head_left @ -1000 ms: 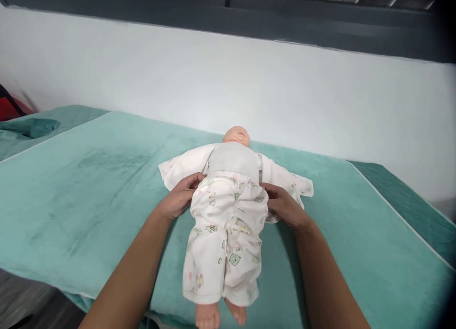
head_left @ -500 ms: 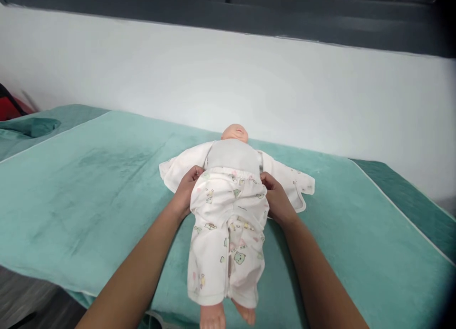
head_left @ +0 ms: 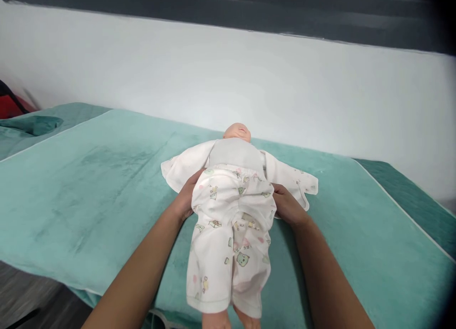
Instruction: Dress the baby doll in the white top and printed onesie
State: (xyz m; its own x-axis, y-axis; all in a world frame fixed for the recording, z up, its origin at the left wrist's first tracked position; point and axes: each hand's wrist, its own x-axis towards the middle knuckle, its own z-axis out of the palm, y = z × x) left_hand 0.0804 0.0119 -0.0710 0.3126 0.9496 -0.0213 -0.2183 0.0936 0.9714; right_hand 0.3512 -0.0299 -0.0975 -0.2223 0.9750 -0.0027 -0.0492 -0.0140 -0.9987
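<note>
A baby doll (head_left: 238, 132) lies on its back on a teal towel (head_left: 89, 186), head towards the wall. It wears a grey body wrap (head_left: 235, 154), an open white top spread out under it (head_left: 295, 181), and white printed trousers (head_left: 231, 234). My left hand (head_left: 187, 196) grips the trousers' waistband at the doll's left-hand side in the picture, fingers tucked under the cloth. My right hand (head_left: 288, 206) holds the other side of the waist, fingers curled in. Bare doll feet (head_left: 217, 320) stick out at the bottom edge.
A white wall (head_left: 228, 82) runs behind the table, with a dark frame above. A darker green cloth (head_left: 30, 125) and something red (head_left: 10, 108) lie at the far left. Another green surface (head_left: 416, 205) borders the right. The table's near edge drops off at lower left.
The trousers' waistband has gone up the doll's body towards the grey wrap. My right hand slid slightly back down the side; the left stays at the waist.
</note>
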